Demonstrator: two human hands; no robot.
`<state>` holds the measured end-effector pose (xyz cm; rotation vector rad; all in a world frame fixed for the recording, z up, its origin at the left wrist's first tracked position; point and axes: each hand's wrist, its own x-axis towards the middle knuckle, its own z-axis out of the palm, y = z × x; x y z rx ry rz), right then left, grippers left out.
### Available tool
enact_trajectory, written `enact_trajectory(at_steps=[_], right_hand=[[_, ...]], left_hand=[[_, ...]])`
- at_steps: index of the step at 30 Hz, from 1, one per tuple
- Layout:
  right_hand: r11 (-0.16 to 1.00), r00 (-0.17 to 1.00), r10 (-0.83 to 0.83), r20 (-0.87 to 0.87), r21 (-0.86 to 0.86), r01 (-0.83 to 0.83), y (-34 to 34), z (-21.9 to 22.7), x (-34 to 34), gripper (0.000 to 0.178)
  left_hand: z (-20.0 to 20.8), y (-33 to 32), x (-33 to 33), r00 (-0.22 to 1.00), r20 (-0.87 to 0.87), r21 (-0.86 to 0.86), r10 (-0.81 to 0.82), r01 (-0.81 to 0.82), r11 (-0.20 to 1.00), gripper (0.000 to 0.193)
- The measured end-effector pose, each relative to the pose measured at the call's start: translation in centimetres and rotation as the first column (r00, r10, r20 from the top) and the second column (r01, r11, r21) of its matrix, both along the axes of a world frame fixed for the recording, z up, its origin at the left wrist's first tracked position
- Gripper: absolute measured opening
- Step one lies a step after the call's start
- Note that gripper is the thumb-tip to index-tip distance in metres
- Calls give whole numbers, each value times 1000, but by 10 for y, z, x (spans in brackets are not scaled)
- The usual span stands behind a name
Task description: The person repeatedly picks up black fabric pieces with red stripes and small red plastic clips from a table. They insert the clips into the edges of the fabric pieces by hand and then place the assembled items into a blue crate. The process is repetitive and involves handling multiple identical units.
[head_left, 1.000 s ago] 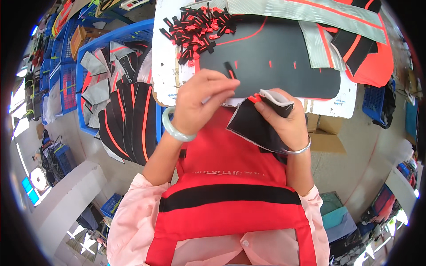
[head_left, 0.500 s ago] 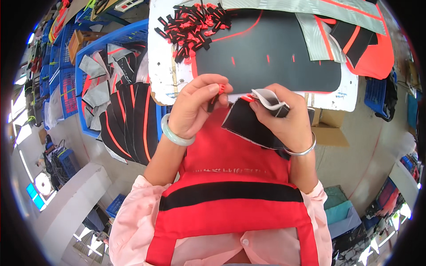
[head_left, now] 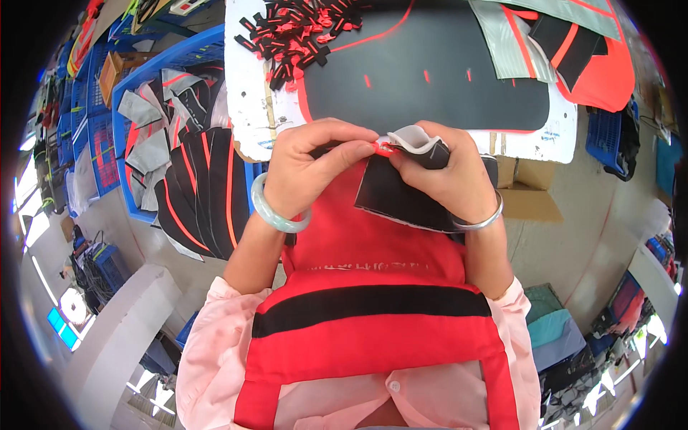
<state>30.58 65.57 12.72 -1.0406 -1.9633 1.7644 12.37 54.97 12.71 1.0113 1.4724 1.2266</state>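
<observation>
My left hand (head_left: 304, 165) is closed in a pinch on a red zipper slider (head_left: 385, 148), thumb and forefinger pressed together; its dark pull tab is mostly hidden by my fingers. In my right hand (head_left: 459, 172) is a folded black fabric piece (head_left: 394, 193) with a pale grey lining, gripped near its upper corner. The slider touches that corner, where a bit of red shows. Whether it is threaded on cannot be made out. Just beyond my left hand lies a pile of red sliders with black pull tabs (head_left: 304, 36).
A dark grey panel (head_left: 423, 93) with red edging lies on the white tabletop (head_left: 251, 100). Grey and black strips (head_left: 527, 54) rest at its far right. To the left stands a blue crate (head_left: 125, 183) with fabric pieces; a cardboard box (head_left: 530, 204) is below the table's right side.
My left hand has moved right, bringing the slider against the corner of the fabric piece. My right hand has shifted slightly left and up. The table appears a little higher and further left.
</observation>
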Motion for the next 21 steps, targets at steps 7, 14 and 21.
enact_trajectory(at_steps=[7,14,21], right_hand=[[991,997,-72,-32,109,75,-4,-14,2,18],[981,979,-182,-87,-87,175,-1,-3,9,11],[822,813,-412,-412,-552,137,13,-1,31,10]], left_hand=[[-4,7,21,982,137,-164,133,-110,980,16],[-20,6,51,959,188,128,212,-237,963,24],[-10,17,43,988,20,261,152,-152,953,28]])
